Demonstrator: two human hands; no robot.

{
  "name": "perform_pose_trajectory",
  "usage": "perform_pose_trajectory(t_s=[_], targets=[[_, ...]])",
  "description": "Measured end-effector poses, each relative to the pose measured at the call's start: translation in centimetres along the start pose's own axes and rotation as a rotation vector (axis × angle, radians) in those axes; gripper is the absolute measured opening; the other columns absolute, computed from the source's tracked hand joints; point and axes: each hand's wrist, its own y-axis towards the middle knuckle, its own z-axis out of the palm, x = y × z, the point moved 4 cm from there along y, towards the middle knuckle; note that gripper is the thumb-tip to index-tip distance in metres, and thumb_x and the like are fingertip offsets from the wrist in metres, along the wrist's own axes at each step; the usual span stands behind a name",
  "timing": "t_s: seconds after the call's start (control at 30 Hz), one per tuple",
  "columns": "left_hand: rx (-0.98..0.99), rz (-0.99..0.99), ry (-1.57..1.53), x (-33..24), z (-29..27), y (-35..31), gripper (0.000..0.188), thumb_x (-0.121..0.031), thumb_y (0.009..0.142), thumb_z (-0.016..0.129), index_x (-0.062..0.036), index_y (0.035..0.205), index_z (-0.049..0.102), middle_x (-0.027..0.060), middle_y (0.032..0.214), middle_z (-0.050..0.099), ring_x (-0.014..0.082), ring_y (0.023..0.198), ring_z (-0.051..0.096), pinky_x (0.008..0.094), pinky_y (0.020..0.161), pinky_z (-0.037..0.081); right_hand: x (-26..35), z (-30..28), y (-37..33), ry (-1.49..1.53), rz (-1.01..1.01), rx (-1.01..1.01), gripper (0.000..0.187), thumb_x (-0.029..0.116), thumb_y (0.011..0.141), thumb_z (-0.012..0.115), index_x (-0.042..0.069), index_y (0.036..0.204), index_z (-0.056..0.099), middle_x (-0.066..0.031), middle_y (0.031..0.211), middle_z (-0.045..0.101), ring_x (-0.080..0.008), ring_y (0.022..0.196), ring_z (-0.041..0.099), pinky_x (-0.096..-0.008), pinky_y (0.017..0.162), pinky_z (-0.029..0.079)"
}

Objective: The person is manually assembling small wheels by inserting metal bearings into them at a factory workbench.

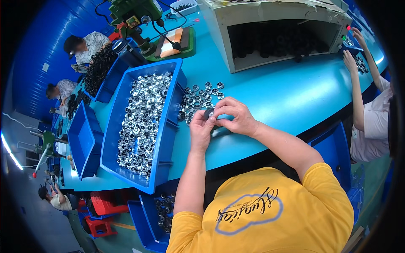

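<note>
Over the near side of the blue-green table, my two hands meet around one small black round part (208, 113) with a silvery face. My left hand (201, 131) is closed, its thumb and fingers gripping the part from the left. My right hand (237, 116) pinches at the part's silvery side; its fingertips partly cover it. Just beyond the hands lies a loose group of shiny silver round parts (202, 96) with dark centres. To the left, a large blue bin (176, 90) holds a heap of similar silver parts (143, 122).
A pale box with an open front (230, 50) stands at the back, dark round pieces inside. Left of it is a green press machine (141, 21). Another blue bin (86, 141) sits farther left. At right, a co-worker's hands (350, 61) reach over the table (291, 92); other people work at left.
</note>
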Motion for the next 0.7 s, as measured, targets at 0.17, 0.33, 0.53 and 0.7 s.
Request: perform_pose_trajectory(t_s=[0.17,0.33,0.53,0.7], targets=[[0.013,0.032,0.050,-0.3,-0.2,0.1,0.026,-0.014,0.098,0.070,-0.0007,0.116,0.057,0.0088,0.104,0.068,0.0163,0.085,0.068,0.0307,0.079,0.059,-0.6,-0.2,0.1,0.330,0.335,-0.027,0.028,0.016,0.085,0.080,0.005,0.109,0.069,-0.0051,0.110,0.063,-0.0127,0.091,0.064,-0.0273,0.077,0.053],[-0.021,0.060,0.188,-0.2,0.2,-0.3,0.024,-0.012,0.102,0.063,-0.0008,0.121,0.054,0.0093,0.105,0.068,0.0158,0.083,0.068,0.0299,0.077,0.059,-3.0,1.0,-0.9,0.424,0.518,0.101,0.029,0.017,0.086,0.080,0.003,0.110,0.070,-0.0034,0.102,0.065,-0.0100,0.086,0.063,-0.0260,0.074,0.052],[-0.083,0.159,0.310,0.1,0.5,-0.8,0.019,-0.009,0.104,0.058,-0.0026,0.121,0.054,0.0072,0.099,0.067,0.0129,0.080,0.067,0.0265,0.072,0.058,-2.5,1.1,-1.1,0.450,0.492,0.076,0.021,0.016,0.088,0.079,0.004,0.102,0.069,-0.0016,0.094,0.066,-0.0089,0.079,0.062,-0.0261,0.070,0.052],[-0.141,0.188,0.463,0.2,0.5,-0.9,0.021,-0.006,0.104,0.056,-0.0030,0.124,0.055,0.0041,0.097,0.067,0.0097,0.076,0.063,0.0244,0.069,0.054,-2.1,1.5,-1.2,0.327,0.437,0.045,0.018,0.012,0.090,0.074,0.002,0.101,0.064,-0.0040,0.091,0.067,-0.0099,0.078,0.065,-0.0263,0.070,0.054]])
